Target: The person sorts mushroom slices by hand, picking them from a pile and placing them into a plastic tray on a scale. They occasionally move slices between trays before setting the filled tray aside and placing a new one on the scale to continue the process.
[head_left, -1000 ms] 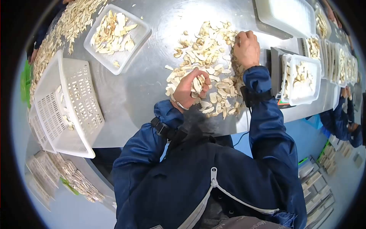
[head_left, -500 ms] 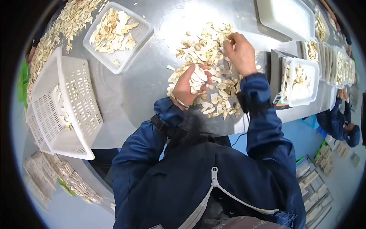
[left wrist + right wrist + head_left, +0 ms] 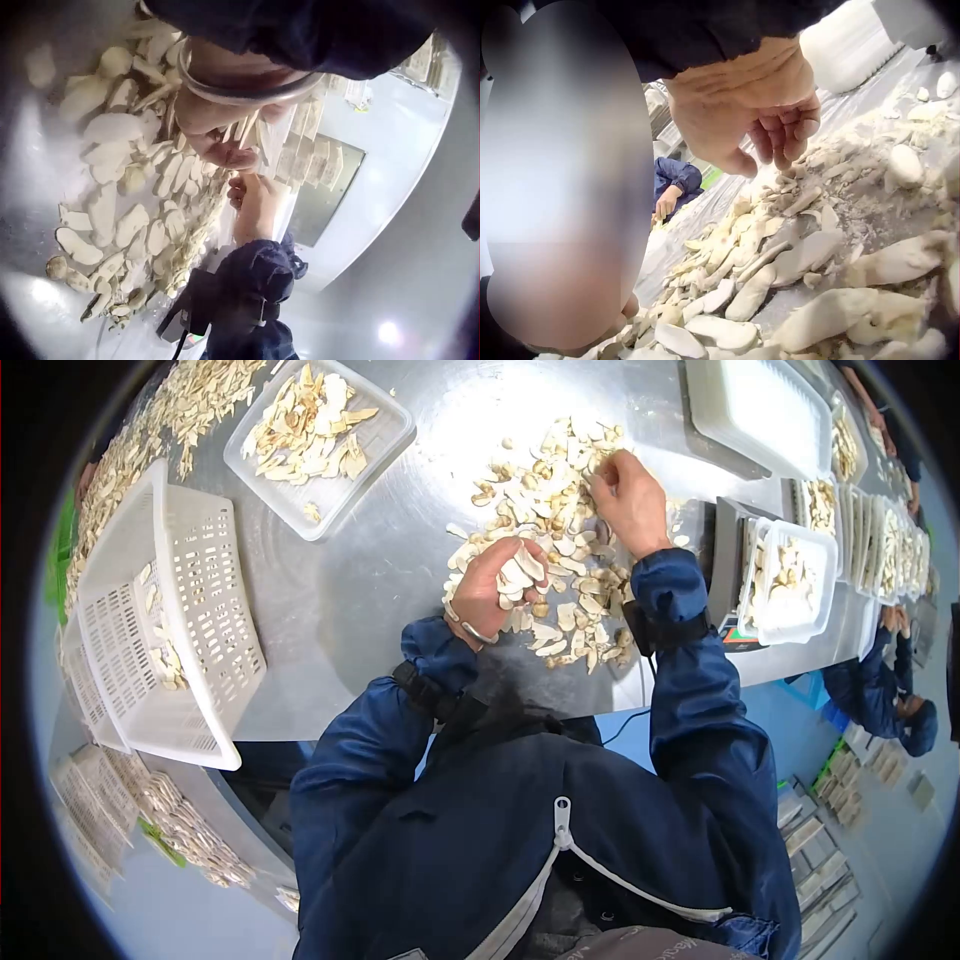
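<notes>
Pale mushroom slices [image 3: 590,622] lie in a loose pile on the metal table. My left hand [image 3: 483,585] is over the pile's near left side, fingers curled round a bunch of slices [image 3: 518,575]. A metal bracelet [image 3: 247,94] circles that wrist. My right hand [image 3: 635,508] hovers at the pile's right side, thumb and fingers bent downward. In the right wrist view the right hand [image 3: 746,120] has its thumb apart from the loosely bent fingers, with no slice visible between them. Scattered slices lie just under its fingertips [image 3: 781,161].
A white perforated basket [image 3: 215,600] stands at left, with a tray [image 3: 385,435] of slices behind it. At right, a filled container [image 3: 800,625] sits on a scale, near stacked empty trays [image 3: 765,420] and a row of filled ones. Other people work around the table.
The right hand has drawn left, off the pile's right edge. The left hand loosened to show its slices, then curled round them again. The head view has shifted slightly.
</notes>
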The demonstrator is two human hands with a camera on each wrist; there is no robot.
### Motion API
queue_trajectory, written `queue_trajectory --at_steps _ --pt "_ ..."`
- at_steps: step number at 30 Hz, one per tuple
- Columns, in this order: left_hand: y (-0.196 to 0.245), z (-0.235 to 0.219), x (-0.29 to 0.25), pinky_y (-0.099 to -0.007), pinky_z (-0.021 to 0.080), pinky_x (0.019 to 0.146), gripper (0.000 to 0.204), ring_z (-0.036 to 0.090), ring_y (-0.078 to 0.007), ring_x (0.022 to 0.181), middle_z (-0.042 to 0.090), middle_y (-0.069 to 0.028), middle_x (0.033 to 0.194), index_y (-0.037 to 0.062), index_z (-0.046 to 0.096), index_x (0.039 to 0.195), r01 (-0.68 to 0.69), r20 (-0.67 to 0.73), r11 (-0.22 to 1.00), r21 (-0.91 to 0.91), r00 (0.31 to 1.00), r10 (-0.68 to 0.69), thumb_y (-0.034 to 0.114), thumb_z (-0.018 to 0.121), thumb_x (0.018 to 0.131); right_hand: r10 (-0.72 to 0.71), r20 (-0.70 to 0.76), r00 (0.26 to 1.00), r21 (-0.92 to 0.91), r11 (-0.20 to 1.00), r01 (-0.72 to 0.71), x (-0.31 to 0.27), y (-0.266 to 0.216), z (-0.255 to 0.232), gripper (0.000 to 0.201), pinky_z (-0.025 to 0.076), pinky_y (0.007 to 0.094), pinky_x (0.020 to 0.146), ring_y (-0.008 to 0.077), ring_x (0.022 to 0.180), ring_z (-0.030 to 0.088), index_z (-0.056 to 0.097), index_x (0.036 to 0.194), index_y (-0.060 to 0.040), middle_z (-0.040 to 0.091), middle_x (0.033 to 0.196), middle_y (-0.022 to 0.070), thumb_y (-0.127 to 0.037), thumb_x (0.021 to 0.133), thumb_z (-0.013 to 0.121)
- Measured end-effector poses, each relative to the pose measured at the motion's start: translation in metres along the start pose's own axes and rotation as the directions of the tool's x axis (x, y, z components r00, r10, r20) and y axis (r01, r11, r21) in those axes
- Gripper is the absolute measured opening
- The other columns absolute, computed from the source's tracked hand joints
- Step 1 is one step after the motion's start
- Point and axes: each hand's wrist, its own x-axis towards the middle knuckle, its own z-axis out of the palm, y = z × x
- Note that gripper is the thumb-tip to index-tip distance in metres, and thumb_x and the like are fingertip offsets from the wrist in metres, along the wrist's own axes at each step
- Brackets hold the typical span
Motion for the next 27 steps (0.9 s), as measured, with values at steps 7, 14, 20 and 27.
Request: queue_trajectory --at_steps 7,14,20,27 --pt "0.007 -0.002 -0.005 -0.0284 0.047 0.061 0.031 0.058 -0.0187 0.076 0.061 -0.0098 0.086 0.0038 0.058 0.099 0.055 0.002 0.996 -0.067 0.998 -0.055 0.031 0.044 0.101 -0.481 0.075 0.874 -0.189 0.853 0.486 0.000 -0.012 0.009 0.037 0.046 0.0400 0.083 0.0287 0.096 0.056 0.066 0.110 -0.0099 0.057 0.101 0.0113 -0.001 0.074 0.063" --pt "0.004 -0.002 -0.005 -0.0284 0.047 0.062 0.032 0.059 -0.0183 0.077 0.061 -0.0094 0.086 0.0036 0.058 0.098 0.041 0.006 0.996 -0.081 0.999 -0.041 0.032 0.043 0.102 -0.451 0.047 0.891 -0.138 0.881 0.453 0.000 0.001 0.004 0.023 0.047 0.0394 0.080 0.0302 0.091 0.058 0.067 0.100 -0.0058 0.059 0.093 0.0106 -0.005 0.077 0.064" --pt "0.001 0.000 -0.001 -0.0305 0.052 0.071 0.045 0.063 -0.0215 0.088 0.064 -0.0109 0.097 0.0042 0.056 0.114 0.046 -0.064 0.998 -0.051 0.997 -0.049 0.043 0.036 0.103 -0.213 -0.079 0.974 0.166 0.960 0.224 -0.022 -0.023 -0.021 0.020 0.050 0.0382 0.075 0.0298 0.082 0.061 0.066 0.100 -0.0023 0.061 0.094 0.0140 -0.010 0.082 0.059" --pt "0.004 0.009 -0.003 -0.0371 0.056 0.081 0.065 0.065 -0.0264 0.095 0.064 -0.0139 0.112 0.0059 0.051 0.128 0.061 0.005 0.962 -0.265 0.998 -0.062 0.058 0.024 0.100 -0.275 0.081 0.958 0.115 0.957 0.265 -0.036 -0.040 -0.025 0.026 0.049 0.0391 0.076 0.0307 0.083 0.059 0.067 0.103 -0.0014 0.061 0.092 0.0133 -0.008 0.079 0.061"
